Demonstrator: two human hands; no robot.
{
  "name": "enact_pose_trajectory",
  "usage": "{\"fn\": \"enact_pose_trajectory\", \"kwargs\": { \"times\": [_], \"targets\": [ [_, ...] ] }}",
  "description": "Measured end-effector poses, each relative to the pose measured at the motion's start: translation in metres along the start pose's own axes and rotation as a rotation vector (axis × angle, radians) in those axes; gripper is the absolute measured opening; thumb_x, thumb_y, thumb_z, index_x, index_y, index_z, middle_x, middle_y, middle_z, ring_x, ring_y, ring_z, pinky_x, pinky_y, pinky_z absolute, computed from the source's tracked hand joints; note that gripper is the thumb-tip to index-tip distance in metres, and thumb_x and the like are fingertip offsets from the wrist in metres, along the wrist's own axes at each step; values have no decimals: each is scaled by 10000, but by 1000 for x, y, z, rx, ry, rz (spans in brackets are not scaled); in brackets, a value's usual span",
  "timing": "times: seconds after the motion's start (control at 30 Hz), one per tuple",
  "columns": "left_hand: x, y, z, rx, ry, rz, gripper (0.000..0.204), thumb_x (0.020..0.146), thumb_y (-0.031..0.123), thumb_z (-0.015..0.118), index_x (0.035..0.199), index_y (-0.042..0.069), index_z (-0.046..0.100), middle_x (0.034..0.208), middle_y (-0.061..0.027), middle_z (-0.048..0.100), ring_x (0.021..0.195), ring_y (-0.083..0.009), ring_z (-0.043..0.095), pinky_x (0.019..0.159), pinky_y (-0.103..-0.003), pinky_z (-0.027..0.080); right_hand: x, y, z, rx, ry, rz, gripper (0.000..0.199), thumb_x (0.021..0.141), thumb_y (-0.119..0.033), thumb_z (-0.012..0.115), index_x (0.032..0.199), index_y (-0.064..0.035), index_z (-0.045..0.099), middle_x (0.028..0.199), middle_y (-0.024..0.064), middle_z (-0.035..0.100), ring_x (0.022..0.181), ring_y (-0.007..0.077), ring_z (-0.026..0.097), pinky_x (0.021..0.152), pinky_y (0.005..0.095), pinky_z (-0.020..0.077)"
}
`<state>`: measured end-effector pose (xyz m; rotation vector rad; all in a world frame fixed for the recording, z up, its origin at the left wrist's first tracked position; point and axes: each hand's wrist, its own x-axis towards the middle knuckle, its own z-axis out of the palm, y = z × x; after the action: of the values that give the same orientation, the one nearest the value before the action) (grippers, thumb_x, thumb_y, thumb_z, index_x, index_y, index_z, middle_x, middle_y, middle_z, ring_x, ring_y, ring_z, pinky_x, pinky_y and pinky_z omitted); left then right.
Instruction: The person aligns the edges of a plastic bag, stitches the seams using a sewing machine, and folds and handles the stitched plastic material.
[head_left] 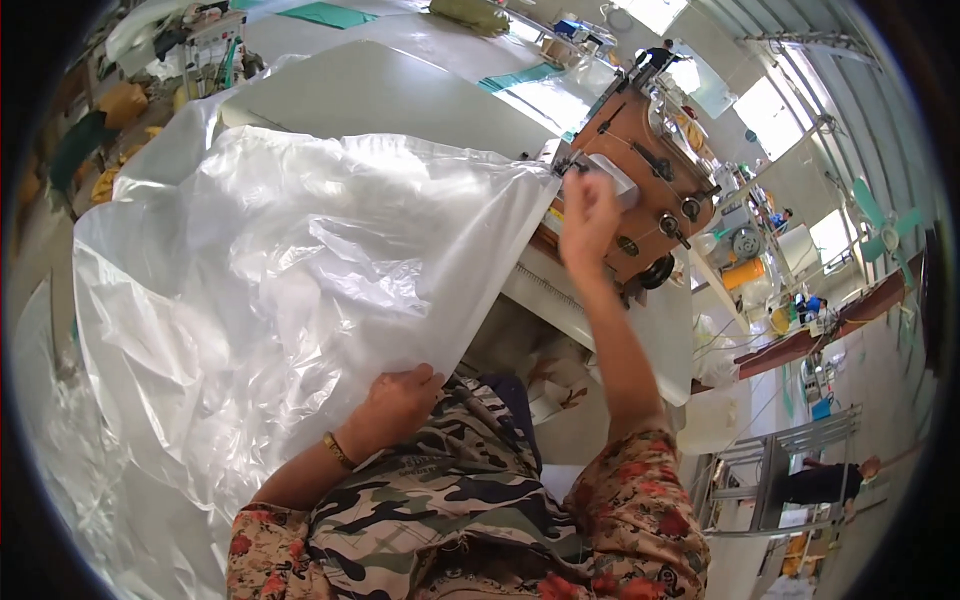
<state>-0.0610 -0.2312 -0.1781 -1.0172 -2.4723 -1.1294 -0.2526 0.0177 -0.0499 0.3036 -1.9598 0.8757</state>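
Translucent plastic sheet [300, 270] held up to brown sewing machine [625, 135].
Sheet is spread over the bench [390, 90], one corner at the machine's near end. Left hand [400, 400] pinches the sheet's near edge, apparently keeping it taut. Right hand [590, 220] is raised beside the machine; blurred, its grip cannot be told.

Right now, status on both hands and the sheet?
Left hand gripping near edge of plastic sheet. Right hand blurred, at brown sewing machine. Sheet's corner reaches machine. No obstruction visible.
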Motion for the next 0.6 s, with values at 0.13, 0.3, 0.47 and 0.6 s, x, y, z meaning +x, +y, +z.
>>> {"fn": "enact_pose_trajectory", "kwargs": {
  "times": [0.13,0.3,0.47,0.6],
  "targets": [
    [6,2,6,96,-35,54,247,742,30,587,990,38,594,783,-100,527,626,-298,590,552,-406,486,-77,51,11,-7,-112,381,362,873,-323,675,770,2,553,639,71,557,601,185,535,578,335,439],
    [7,-6,26,119,-106,115,237,754,37,585,991,33,583,788,-103,534,650,-288,601,545,-394,489,-77,32,27,473,-183,635,321,900,-269,637,750,10,583,579,24,545,502,96,509,476,291,410],
    [14,0,37,271,-142,112,173,768,42,572,941,34,568,799,-106,536,667,-288,606,545,-392,489,-91,43,34,445,-159,455,291,917,-221,604,825,53,576,634,36,553,600,96,475,561,303,414],
    [25,4,32,317,-205,107,89,776,38,559,860,41,533,804,-104,521,696,-259,619,570,-386,506,-93,51,38,481,-142,399,316,932,-231,584,810,57,543,616,67,509,598,106,424,556,317,394]
  ]
}}
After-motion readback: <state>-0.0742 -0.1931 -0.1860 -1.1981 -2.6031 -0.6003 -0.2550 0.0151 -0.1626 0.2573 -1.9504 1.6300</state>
